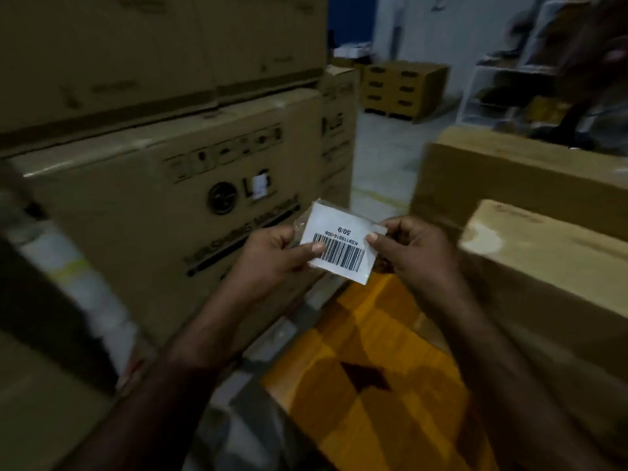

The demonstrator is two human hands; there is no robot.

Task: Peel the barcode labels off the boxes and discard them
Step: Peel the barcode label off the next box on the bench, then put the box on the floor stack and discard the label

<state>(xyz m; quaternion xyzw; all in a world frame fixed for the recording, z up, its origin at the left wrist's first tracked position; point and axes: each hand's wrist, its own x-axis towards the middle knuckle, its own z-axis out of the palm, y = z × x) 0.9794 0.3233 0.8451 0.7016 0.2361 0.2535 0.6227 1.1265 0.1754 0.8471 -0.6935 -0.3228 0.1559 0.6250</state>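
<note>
Below, nearest: yellow-and-dark checked fabric [373, 368], between the two forearms.
Left hand [282, 256]: grasps the left edge of the barcode label [339, 246], thumb on the printed face, fingers curled behind.
Right hand [407, 253]: pinches the label's right edge between thumb and forefinger, at a strip of clear film.
Label position: off any carton, held in the air between both hands, in front of the printed box [153, 232]. The print reads upside down: bars, a code line, "50/9".
Printed box: brown carton at left, behind the hands. It carries a round logo and a row of handling symbols.
Small white sticker [261, 186]: on the logo; detail blurred.
Right cartons [543, 205]: plain brown, blurred.
Upper stack [153, 45]: cartons resting on the printed box.
Floor [384, 154]: pale aisle between the stacks.
Far cartons [404, 90]: yellow-brown stack across the aisle.
White shelf [492, 93]: right of the far cartons; contents unclear.
</note>
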